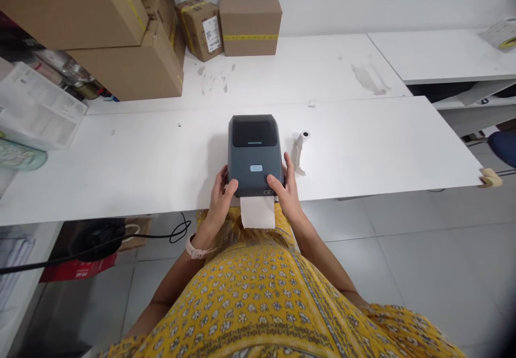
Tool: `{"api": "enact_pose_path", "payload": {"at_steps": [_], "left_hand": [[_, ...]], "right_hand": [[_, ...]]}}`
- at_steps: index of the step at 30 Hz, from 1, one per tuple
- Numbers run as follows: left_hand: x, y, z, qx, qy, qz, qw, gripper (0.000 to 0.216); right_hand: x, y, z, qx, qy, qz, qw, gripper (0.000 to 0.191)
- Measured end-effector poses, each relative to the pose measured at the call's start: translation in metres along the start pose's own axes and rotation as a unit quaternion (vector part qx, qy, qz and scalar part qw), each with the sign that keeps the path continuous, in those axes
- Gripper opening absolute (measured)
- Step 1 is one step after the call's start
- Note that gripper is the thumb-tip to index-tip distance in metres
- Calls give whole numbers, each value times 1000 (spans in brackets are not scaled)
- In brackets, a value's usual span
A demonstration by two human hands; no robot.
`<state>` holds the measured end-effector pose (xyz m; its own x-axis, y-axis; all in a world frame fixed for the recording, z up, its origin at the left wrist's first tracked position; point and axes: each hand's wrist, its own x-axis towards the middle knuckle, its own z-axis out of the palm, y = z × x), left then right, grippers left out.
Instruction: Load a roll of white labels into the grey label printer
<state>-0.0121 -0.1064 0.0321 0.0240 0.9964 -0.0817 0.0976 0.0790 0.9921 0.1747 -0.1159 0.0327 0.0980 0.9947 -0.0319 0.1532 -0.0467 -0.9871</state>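
Observation:
A dark grey label printer (255,156) sits at the front edge of the white table (363,148), its lid down. White label paper (258,213) sticks out of its front and hangs past the table edge. My left hand (221,199) grips the printer's left front corner, thumb on top and fingers along the side. On the opposite corner, my right hand (287,188) holds it the same way, its thumb on the top face. Just right of the printer lies a small paper roll (304,135) with a loose strip trailing towards me.
Stacked cardboard boxes (129,73) stand at the back left. Two more, a small labelled box (201,30) and a wider box (250,24), rest against the wall. A clear package (40,105) and a green bottle (22,155) are at far left. A black cable (153,235) hangs below the table.

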Motion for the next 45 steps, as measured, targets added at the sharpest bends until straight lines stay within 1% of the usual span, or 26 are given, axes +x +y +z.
{"api": "enact_pose_path", "payload": {"at_steps": [2,3,4,7,8,9,13,15,17,18,20,21,22,23,24,26,28,29,31,33,35,37,39,42,45], "left_hand": [[-20,-5,-3,21,52,-11,998,66],[-30,-9,-4,30,74,-28,996,63],[-39,-13,-5,28,61,-54,996,57],[-53,-19,-3,-4,-69,-148,987,45],[-55,-18,-2,-20,-105,-171,979,44],[-55,-16,0,-37,-125,-188,973,43],[-54,0,5,-110,-133,-209,963,39],[-54,5,5,-126,-140,-214,959,39],[-54,4,3,-113,-150,-217,958,40],[-53,3,1,-94,-158,-216,959,41],[-49,-1,-4,-39,-175,-200,963,41],[-46,-2,-8,-7,-179,-185,966,42],[-43,-3,-12,22,-177,-166,970,42],[-40,-2,-17,47,-161,-144,975,41],[-37,-1,-22,64,-129,-118,983,41],[-30,2,-32,71,-37,-59,995,38],[-24,5,-39,57,42,-7,997,36],[-21,7,-40,52,65,12,996,36],[-17,8,-38,55,78,39,995,37],[-14,9,-31,66,61,57,994,42],[-12,9,-21,66,30,68,995,51],[-12,8,-11,51,5,70,996,58],[-12,5,-4,38,-4,66,997,60],[-11,-2,3,42,11,72,997,60],[-9,-8,8,63,41,114,991,63]], "right_hand": [[-1,-1,0,58,8,9,998,93],[-1,-1,1,88,16,10,996,94],[-1,0,1,112,23,10,993,94],[-1,2,2,140,39,3,989,95],[0,2,2,139,41,2,989,95],[1,3,2,138,42,1,990,95],[3,5,2,132,39,0,991,95],[2,5,2,124,37,-5,992,93],[1,3,2,99,37,-17,994,89],[-1,1,1,69,45,-30,996,85],[-4,-6,-1,-40,79,-86,992,70],[-5,-11,-2,-111,99,-126,981,59],[-6,-15,-4,-185,114,-167,962,49],[-7,-19,-6,-252,120,-204,938,40],[-7,-22,-7,-307,118,-234,915,33],[-6,-26,-8,-382,105,-272,877,29],[-3,-29,-8,-425,96,-285,854,29],[-1,-30,-7,-438,93,-288,847,29],[3,-32,-6,-454,79,-289,840,28],[7,-34,-7,-453,58,-287,842,29],[8,-32,-10,-438,33,-280,854,30],[4,-25,-15,-400,18,-264,877,34],[-2,-14,-19,-337,25,-237,911,42],[-12,5,-18,-223,50,-171,958,54],[-17,13,-11,-144,54,-127,980,58]]}}
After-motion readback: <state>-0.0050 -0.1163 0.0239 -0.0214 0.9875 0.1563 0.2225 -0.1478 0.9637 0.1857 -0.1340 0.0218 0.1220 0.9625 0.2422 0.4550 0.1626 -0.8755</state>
